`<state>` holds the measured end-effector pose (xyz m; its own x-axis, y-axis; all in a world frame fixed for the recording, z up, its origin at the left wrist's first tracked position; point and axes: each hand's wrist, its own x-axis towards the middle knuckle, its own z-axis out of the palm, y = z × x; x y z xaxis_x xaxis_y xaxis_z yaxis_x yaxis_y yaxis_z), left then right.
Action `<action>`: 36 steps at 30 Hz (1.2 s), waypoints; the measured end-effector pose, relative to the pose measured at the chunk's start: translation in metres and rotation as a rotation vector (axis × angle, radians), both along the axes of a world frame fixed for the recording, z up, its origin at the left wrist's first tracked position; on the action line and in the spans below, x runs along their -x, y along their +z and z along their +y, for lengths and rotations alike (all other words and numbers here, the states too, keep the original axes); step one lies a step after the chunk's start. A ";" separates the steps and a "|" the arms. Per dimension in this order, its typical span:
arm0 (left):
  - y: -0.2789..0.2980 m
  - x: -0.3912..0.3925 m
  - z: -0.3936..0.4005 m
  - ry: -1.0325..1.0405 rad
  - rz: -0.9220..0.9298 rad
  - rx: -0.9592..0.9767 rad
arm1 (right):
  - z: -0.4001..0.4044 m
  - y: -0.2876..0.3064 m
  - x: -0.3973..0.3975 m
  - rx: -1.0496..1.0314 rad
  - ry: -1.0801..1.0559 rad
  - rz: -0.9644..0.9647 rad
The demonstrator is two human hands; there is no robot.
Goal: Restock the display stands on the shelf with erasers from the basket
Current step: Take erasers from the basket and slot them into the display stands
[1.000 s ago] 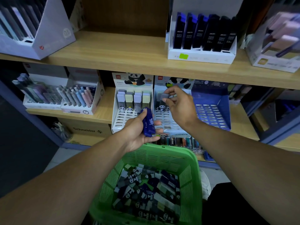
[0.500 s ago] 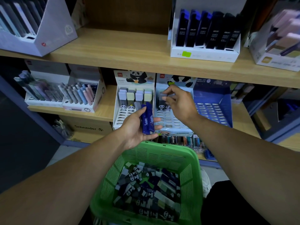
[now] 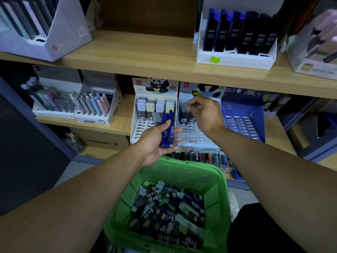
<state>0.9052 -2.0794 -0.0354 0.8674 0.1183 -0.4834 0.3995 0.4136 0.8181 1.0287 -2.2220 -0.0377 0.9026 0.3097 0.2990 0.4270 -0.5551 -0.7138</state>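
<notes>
At frame centre I count three display stands (image 3: 242,128), one green basket (image 3: 215,196) below, six dark refill boxes (image 3: 238,31) upper right, and two hands (image 3: 206,114).

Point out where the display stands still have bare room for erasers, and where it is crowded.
Bare: the blue stand, no erasers visible in it; the middle stand below the right hand; the left stand's lower slots. Crowded: the left stand's top row, and the basket. The left hand holds blue erasers.

White cardboard box of dark lead cases (image 3: 235,42) stands on the upper wooden shelf board (image 3: 145,57); pastel pens tray (image 3: 94,106) below.
</notes>
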 end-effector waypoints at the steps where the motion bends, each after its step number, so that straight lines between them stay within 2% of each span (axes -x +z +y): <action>1: 0.000 0.000 -0.001 -0.004 -0.005 -0.003 | 0.001 0.000 -0.001 0.024 -0.009 0.001; 8: 0.002 0.001 -0.001 -0.027 -0.029 0.007 | 0.003 -0.002 0.000 0.153 -0.028 -0.025; 11: 0.003 0.002 -0.001 -0.035 -0.038 0.012 | 0.003 0.005 0.004 0.066 -0.050 -0.063; 13: 0.004 0.002 0.000 -0.042 -0.039 0.004 | 0.003 0.009 0.010 -0.086 -0.012 0.092; 15: 0.006 0.001 -0.001 -0.046 -0.040 -0.001 | 0.005 0.013 0.019 -0.241 0.061 0.390; 17: 0.006 0.000 -0.002 -0.053 -0.038 0.001 | 0.004 0.012 0.027 -0.317 0.107 0.577; 23: 0.005 -0.004 -0.015 -0.120 0.008 0.000 | -0.012 0.015 0.031 -0.465 0.087 0.788; 26: 0.005 -0.009 -0.025 -0.128 0.019 -0.008 | -0.025 0.020 0.032 -0.534 0.044 0.789; 28: 0.004 -0.013 -0.034 -0.125 0.025 -0.013 | -0.037 0.023 0.029 -0.575 -0.058 0.750; 30: 0.001 -0.016 -0.044 -0.124 0.025 -0.025 | -0.058 0.022 0.022 -0.476 -0.210 0.637; 33: -0.002 -0.022 -0.060 -0.098 0.033 -0.027 | -0.101 0.012 0.011 -0.148 -0.366 0.462; 34: -0.003 -0.024 -0.065 -0.093 0.037 -0.029 | -0.113 0.008 0.011 -0.024 -0.378 0.471; 36: -0.006 -0.027 -0.075 -0.090 0.050 -0.042 | -0.131 0.000 0.014 0.125 -0.340 0.610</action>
<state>0.9318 -2.1543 -0.0412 0.8503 0.0616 -0.5227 0.4746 0.3399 0.8119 1.0144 -2.3526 -0.0375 0.9505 -0.0199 -0.3100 -0.2402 -0.6797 -0.6930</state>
